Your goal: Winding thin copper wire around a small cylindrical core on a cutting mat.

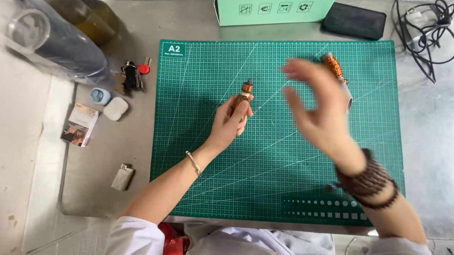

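Left hand [230, 123] was clenched around a small brown spool-like piece [245, 95] with a dark cap, held upright over the middle of the green cutting mat [271, 182]. Only the top of the piece showed above the fingers. Right hand [317, 112] was blurred, fingers spread, raised over the mat's right half; a copper wire coil [333, 66] showed at its fingertips, with a pale band just below it, but whether the hand gripped it could not be told. Dark bead bracelets [369, 182] wrapped the right wrist, a thin bangle [193, 163] the left.

Containers: a mint green box [277, 3] stood closed at the mat's far edge, contents hidden. A clear plastic bag [51, 38] at far left held a dark cylinder with a ring-shaped end, and olive bottles [89, 15] sat just behind it. A small white case [115, 108] and a small blue case [100, 96] lay shut, left of the mat.

Also there: keys [131, 75], a black phone [353, 20], tangled black cable [426, 29], a silver lighter [122, 177], and a printed card [79, 125] on the metal table [435, 158].
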